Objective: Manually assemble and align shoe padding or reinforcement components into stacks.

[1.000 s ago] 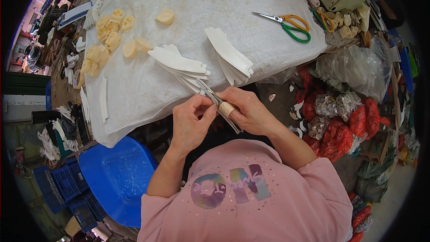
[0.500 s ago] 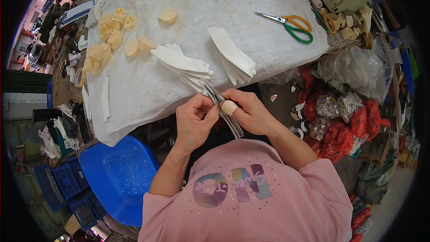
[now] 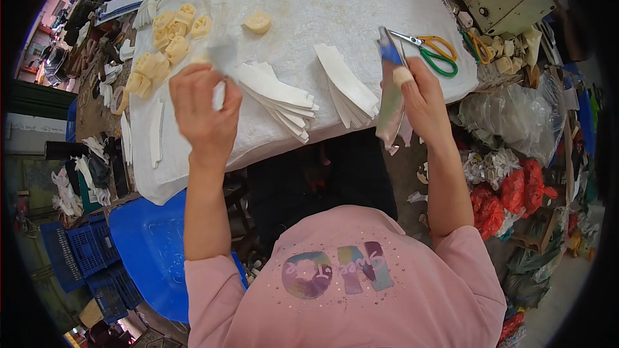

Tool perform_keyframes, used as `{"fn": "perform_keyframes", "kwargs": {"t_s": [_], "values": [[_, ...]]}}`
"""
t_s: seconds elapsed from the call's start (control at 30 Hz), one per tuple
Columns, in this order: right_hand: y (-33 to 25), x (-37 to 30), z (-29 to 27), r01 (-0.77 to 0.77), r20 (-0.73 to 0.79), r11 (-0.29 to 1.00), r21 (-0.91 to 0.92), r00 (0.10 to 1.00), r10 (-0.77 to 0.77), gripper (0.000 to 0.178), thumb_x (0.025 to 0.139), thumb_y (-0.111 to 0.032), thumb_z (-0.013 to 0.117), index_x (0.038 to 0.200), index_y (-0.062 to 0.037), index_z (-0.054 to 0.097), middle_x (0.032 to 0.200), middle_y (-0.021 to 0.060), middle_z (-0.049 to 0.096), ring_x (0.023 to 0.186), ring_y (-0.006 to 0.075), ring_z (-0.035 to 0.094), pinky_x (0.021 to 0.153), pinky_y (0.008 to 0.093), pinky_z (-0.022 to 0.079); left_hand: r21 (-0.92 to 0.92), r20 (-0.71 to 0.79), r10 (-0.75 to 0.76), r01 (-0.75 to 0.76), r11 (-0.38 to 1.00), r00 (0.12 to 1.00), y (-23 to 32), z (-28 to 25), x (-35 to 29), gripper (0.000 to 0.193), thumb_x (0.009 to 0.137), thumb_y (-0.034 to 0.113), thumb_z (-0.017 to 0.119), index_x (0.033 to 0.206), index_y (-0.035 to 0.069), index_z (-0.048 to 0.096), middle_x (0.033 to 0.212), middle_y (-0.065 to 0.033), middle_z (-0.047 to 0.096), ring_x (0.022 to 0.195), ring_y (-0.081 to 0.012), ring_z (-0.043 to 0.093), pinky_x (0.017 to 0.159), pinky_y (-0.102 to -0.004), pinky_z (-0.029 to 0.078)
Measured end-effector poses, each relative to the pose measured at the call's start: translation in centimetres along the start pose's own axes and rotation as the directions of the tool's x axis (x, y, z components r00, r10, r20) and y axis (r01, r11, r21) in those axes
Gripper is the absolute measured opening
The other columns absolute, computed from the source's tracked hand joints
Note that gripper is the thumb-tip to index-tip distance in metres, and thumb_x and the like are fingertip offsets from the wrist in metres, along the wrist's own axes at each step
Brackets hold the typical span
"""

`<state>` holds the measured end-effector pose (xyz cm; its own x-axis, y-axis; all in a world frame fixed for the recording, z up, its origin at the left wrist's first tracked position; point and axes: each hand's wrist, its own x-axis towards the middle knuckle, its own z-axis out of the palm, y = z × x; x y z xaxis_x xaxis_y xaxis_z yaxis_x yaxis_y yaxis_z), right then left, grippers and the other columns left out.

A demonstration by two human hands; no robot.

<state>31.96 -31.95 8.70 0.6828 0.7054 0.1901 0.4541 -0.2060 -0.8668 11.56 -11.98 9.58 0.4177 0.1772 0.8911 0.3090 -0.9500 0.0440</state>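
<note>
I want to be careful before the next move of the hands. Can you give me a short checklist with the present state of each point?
1. Right hand grips a bundle of thin strips: ok.
2. Left hand holds something: cannot tell, it is blurred.
3. Fanned white strips lie on the table cover, between the hands: ok.
4. Scissors lie apart from the right hand: ok.
5. Second strip stack sits at the table edge, partly overhanging: not ok.
</note>
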Motion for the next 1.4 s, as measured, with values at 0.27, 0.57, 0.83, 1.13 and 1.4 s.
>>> {"fn": "perform_keyframes", "kwargs": {"t_s": [0.27, 0.57, 0.83, 1.13, 1.4], "values": [[-1.4, 3.9, 3.5, 0.195, 0.134, 0.707, -0.680, 0.981, -0.142, 0.015, 0.080, -0.013, 0.052, 0.088, -0.0005, 0.053, 0.083, 0.0207, 0.059, 0.073, 0.0368, 0.060, 0.063, 0.0455, 0.048, -0.284, 0.491, 0.271, -0.143, 0.948, 0.828, 0.3, 3.8, -6.2, 0.022, 0.067, 0.000, 0.063, 0.088, 0.000, 0.055, 0.097, -0.0123, 0.055, 0.098, -0.0294, 0.055, 0.081, -0.0374, 0.047], [-1.3, 2.2, 6.3, 0.249, 0.380, 0.590, -0.768, 0.919, 0.107, 0.046, 0.081, -0.038, 0.058, 0.116, -0.0085, 0.052, 0.088, 0.0188, 0.056, 0.079, 0.0340, 0.062, 0.063, 0.0425, 0.049, -0.341, 0.665, 0.046, 0.248, 0.907, 0.746, 1.2, 2.8, -5.2, 0.052, 0.068, -0.003, 0.059, 0.117, 0.004, 0.048, 0.118, -0.0135, 0.046, 0.109, -0.0326, 0.043, 0.097, -0.0413, 0.034], [1.2, 2.6, 4.1, 0.023, 0.298, 0.733, -0.679, 0.922, 0.247, 0.053, 0.084, -0.039, 0.055, 0.127, -0.0084, 0.049, 0.085, 0.0188, 0.064, 0.079, 0.0304, 0.063, 0.069, 0.0393, 0.047, -0.299, 0.836, 0.150, 0.210, 0.931, 0.528, 0.5, 2.7, -4.0, 0.074, 0.060, -0.004, 0.067, 0.128, 0.011, 0.042, 0.127, -0.0096, 0.039, 0.121, -0.0307, 0.033, 0.103, -0.0443, 0.024], [2.5, 2.4, 9.4, 0.058, 0.295, 0.885, -0.462, 0.951, 0.091, 0.029, 0.086, -0.024, 0.046, 0.098, 0.0017, 0.051, 0.090, 0.0228, 0.058, 0.084, 0.0397, 0.058, 0.075, 0.0464, 0.046, -0.393, 0.830, 0.242, 0.219, 0.893, 0.503, 0.3, 3.2, -4.1, 0.050, 0.059, -0.008, 0.066, 0.104, 0.011, 0.054, 0.111, -0.0043, 0.048, 0.116, -0.0241, 0.041, 0.100, -0.0421, 0.023], [0.3, 2.7, 10.8, 0.029, 0.405, 0.890, -0.455, 0.897, 0.178, 0.041, 0.092, -0.026, 0.041, 0.120, 0.0040, 0.047, 0.103, 0.0231, 0.057, 0.095, 0.0381, 0.055, 0.083, 0.0425, 0.043, -0.381, 0.740, 0.191, 0.169, 0.909, 0.645, 0.9, 2.5, -4.1, 0.053, 0.060, -0.008, 0.064, 0.109, 0.011, 0.053, 0.118, -0.0117, 0.045, 0.122, -0.0275, 0.039, 0.100, -0.0440, 0.030]]}}
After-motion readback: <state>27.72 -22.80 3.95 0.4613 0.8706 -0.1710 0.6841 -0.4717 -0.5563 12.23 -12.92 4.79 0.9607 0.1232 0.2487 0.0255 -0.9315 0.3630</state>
